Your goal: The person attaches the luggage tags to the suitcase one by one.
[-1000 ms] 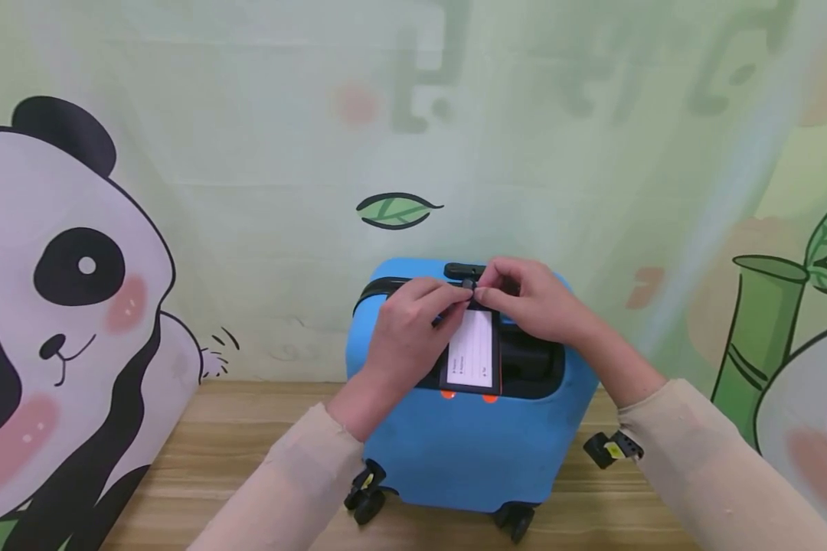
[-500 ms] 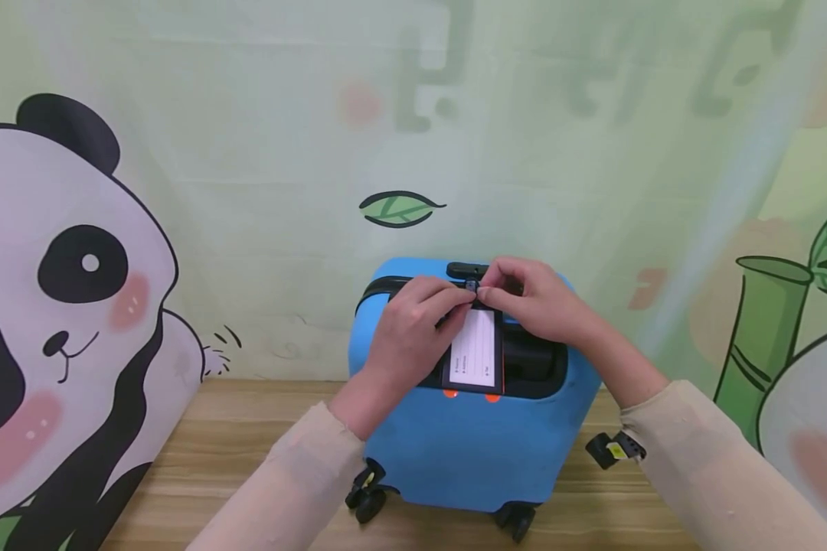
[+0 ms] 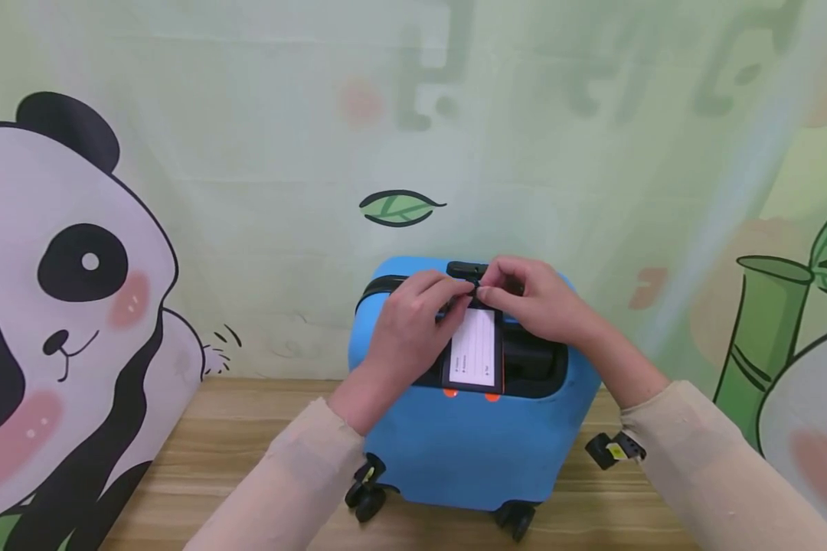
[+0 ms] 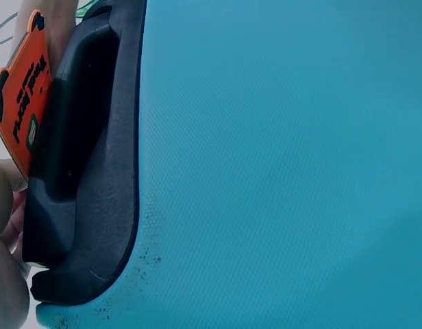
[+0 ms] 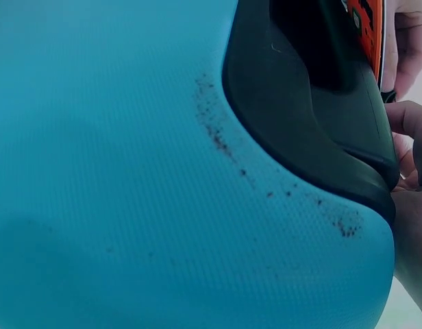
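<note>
A luggage tag (image 3: 473, 348) with a white lined card lies on top of a blue suitcase (image 3: 469, 451). Its orange back, the orange tag face (image 4: 29, 96), shows printed lettering in the left wrist view. My left hand (image 3: 410, 325) pinches the tag's small dark strap (image 3: 475, 289) between thumb and fingers. From the other side, my right hand (image 3: 537, 302) pinches that strap too, fingertips almost touching the left ones. Most of the strap is hidden by the fingers. Both hands are just above the suitcase's black handle recess (image 3: 558, 375).
The suitcase stands on black wheels (image 3: 517, 520) on a wood-grain surface (image 3: 248, 459). Close behind it hangs a green printed backdrop (image 3: 262, 153) with pandas. A black telescoping handle grip (image 3: 463, 269) sits at the suitcase's back edge.
My left hand's fingertips have shifted slightly up and now cover the grey strap piece that showed half a second ago. The right hand, tag and suitcase stay nearly still.
</note>
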`<action>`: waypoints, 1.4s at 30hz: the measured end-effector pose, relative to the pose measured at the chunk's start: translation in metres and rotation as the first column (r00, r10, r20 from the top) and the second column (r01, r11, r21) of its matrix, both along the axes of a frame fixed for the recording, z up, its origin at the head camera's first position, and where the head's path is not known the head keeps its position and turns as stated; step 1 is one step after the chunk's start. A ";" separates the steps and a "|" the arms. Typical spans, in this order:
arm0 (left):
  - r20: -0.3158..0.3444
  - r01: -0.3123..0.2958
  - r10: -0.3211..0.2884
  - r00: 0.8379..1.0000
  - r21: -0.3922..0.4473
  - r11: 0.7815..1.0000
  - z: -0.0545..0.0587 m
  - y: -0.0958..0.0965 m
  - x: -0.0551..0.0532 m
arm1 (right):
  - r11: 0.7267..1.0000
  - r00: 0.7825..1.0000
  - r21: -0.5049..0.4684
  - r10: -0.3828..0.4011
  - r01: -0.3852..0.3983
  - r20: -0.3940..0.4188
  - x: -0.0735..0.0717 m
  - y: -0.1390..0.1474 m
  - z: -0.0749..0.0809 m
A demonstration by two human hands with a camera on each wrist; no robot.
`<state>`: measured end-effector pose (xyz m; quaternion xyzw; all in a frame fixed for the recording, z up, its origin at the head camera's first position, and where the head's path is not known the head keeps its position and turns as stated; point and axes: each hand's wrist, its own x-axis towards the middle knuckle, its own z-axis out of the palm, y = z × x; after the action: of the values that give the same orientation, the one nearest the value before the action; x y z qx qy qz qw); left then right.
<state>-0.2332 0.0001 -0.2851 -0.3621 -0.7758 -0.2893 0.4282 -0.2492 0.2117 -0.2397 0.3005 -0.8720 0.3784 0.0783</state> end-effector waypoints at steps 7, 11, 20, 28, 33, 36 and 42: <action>0.007 0.000 0.000 1.000 -0.004 1.000 0.003 0.000 0.000 | 1.000 1.000 -0.002 -0.003 0.003 -0.015 -0.002 0.001 -0.001; -0.027 -0.017 0.016 0.999 -0.032 0.999 0.002 0.000 -0.001 | 1.000 1.000 -0.008 0.004 -0.004 -0.018 -0.002 0.001 -0.001; -0.095 -0.045 0.038 0.995 -0.070 0.997 0.002 0.000 -0.002 | 1.000 0.999 -0.007 0.011 -0.011 -0.032 -0.002 0.002 -0.003; -0.111 -0.067 0.054 0.992 -0.109 0.992 0.003 -0.001 -0.005 | 0.999 0.999 -0.026 0.033 -0.034 -0.038 -0.003 0.002 -0.003; -0.134 -0.103 0.084 0.987 -0.146 0.984 0.003 -0.001 -0.008 | 0.999 0.999 -0.026 0.028 -0.029 -0.045 -0.002 0.001 -0.002; -0.169 -0.133 0.103 0.980 -0.173 0.976 0.003 -0.001 -0.008 | 0.999 0.998 -0.028 0.028 -0.029 -0.049 -0.002 0.000 -0.003; -0.194 -0.159 0.120 0.974 -0.199 0.967 0.003 0.000 -0.009 | 0.999 0.998 -0.033 0.022 -0.024 -0.057 -0.003 0.001 -0.004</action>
<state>-0.2422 -0.0001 -0.2818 -0.3749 -0.7841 -0.1395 0.4746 -0.2523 0.2127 -0.2441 0.3199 -0.8594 0.3851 0.1037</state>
